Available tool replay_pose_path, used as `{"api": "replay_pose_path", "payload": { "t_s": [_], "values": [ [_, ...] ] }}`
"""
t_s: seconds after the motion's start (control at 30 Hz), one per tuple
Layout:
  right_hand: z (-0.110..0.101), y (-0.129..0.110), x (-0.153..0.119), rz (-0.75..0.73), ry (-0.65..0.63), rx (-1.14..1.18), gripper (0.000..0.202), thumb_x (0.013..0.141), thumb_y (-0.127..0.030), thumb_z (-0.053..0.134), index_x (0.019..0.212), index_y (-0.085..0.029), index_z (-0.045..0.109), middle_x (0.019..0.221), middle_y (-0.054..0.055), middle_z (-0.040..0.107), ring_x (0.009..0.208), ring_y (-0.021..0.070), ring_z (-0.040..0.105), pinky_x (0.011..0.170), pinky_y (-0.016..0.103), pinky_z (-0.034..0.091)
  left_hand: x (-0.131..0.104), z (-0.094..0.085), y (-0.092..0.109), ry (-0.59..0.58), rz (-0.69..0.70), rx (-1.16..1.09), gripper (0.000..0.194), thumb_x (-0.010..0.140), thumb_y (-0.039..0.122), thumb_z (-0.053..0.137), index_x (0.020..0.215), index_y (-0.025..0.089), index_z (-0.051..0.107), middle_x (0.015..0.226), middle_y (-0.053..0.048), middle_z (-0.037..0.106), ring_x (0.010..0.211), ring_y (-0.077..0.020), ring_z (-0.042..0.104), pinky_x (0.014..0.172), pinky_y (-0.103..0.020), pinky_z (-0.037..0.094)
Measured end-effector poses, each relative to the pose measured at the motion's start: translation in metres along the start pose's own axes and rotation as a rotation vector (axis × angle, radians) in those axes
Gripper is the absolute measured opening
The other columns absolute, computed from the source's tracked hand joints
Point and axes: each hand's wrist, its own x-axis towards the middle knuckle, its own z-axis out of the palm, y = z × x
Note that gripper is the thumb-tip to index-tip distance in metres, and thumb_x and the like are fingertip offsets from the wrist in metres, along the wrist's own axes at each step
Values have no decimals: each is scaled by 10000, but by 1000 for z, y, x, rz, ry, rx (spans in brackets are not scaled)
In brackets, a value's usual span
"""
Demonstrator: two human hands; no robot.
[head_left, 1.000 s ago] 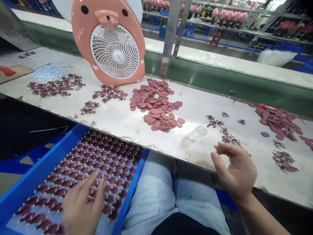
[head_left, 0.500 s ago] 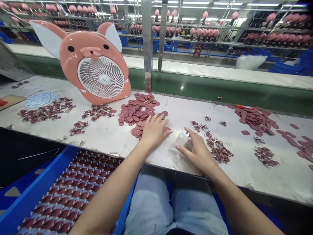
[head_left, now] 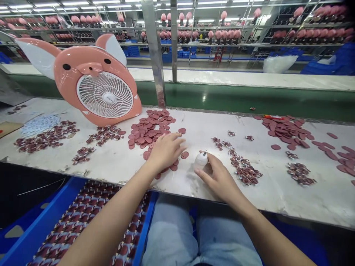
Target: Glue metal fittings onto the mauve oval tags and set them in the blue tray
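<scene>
1. We have the white bottle (head_left: pixel 200 160) just above or on the white table (head_left: pixel 280 201), its thin nozzle (head_left: pixel 205 152) pointing up. Our right hand (head_left: pixel 217 173) grips it between thumb and fingers; squeezing too hard could push out whatever it contains.
2. Our left hand (head_left: pixel 166 148) bends loosely over the reddish discs (head_left: pixel 148 129). We cannot tell whether it pinches one; if two cling together, we could lift both.
3. A loose disc (head_left: pixel 184 155) lies just beside our left fingertips, so a careless sweep could scatter it.
4. Some discs sit near the table's front edge; dragging our wrist back could tip them off.
5. Our left forearm crosses above the blue tray (head_left: pixel 52 218); dipping it could disturb the rows of parts (head_left: pixel 87 207) there.
6. Swinging our right hand outward could knock the small parts (head_left: pixel 247 174) beside it.
</scene>
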Motion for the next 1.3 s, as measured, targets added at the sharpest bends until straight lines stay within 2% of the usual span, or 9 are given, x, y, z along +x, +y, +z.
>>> {"api": "replay_pose_path", "payload": {
  "t_s": [0.1, 0.2, 0.4, 0.57, 0.73, 1.03, 1.13, 1.23, 1.3],
  "values": [
    [1, -4, 4, 28, -5, 26, 413, 952, -459, 546, 1274, -201, 546, 1270, 137, 636, 1164, 314, 597, 985, 496, 491, 51, 6, -4, -67, -2, 5, 541, 962, 461, 502, 1449, 224, 499, 1598, -131, 408, 1467, -313, 352, 1175, -526, 268],
    [-1, -5, 0, 37, -3, 61, 373, 951, -452, 546, 1218, -191, 559, 1213, 135, 659, 1102, 300, 626, 944, 461, 513, 67, 16, -7, -186, 32, 6, 608, 909, 500, 578, 1443, 216, 507, 1580, -147, 432, 1445, -335, 393, 1154, -522, 311],
    [-8, -3, -21, 36, 1, 123, 378, 950, -430, 562, 1257, -210, 545, 1250, 108, 652, 1147, 270, 612, 990, 425, 491, 11, 13, -7, -225, 118, 19, 470, 989, 353, 459, 1447, 262, 512, 1601, -85, 415, 1452, -273, 391, 1159, -451, 314],
    [-13, 1, -35, 51, 31, 143, 383, 935, -424, 580, 1263, -228, 560, 1270, 98, 646, 1176, 278, 592, 1010, 435, 464, -23, -6, 6, -126, 75, 48, 296, 974, 397, 506, 1135, 272, 721, 1419, -52, 605, 1347, -282, 466, 1157, -473, 261],
    [-15, 3, -43, 67, 62, 199, 384, 924, -427, 609, 1265, -254, 571, 1272, 86, 641, 1178, 282, 579, 1004, 433, 449, -32, -10, 25, -86, -26, 72, 254, 804, 406, 753, 963, 209, 737, 1189, -106, 684, 1188, -352, 527, 1061, -528, 317],
    [-10, 9, -55, 54, 149, 514, 268, 924, -424, 550, 1132, -256, 550, 1071, 45, 606, 988, 232, 570, 875, 376, 448, -39, -17, 47, -18, -139, -2, 103, 848, 289, 704, 840, 192, 670, 1012, -112, 709, 1068, -338, 588, 966, -518, 369],
    [-3, -2, -58, 76, 112, 674, 263, 884, -432, 627, 1051, -260, 518, 992, 21, 593, 854, 191, 563, 755, 326, 461, -64, -15, 67, 6, -187, -267, 150, 902, 353, 644, 835, 219, 646, 831, -26, 706, 848, -228, 635, 786, -367, 467],
    [4, -19, -64, 119, 37, 828, 319, 844, -391, 716, 981, -263, 457, 888, -10, 587, 740, 149, 550, 667, 281, 459, -96, -4, 91, 67, -347, -937, 239, 852, 421, 694, 761, 209, 630, 688, 9, 655, 636, -162, 593, 603, -278, 469],
    [7, -29, -69, 155, -3, 919, 348, 837, -388, 728, 949, -260, 425, 826, -26, 581, 688, 126, 534, 632, 256, 448, -115, 6, 103, 148, -456, -1212, 237, 803, 400, 752, 742, 201, 639, 671, 10, 655, 615, -147, 600, 591, -254, 485]
  ]
}}
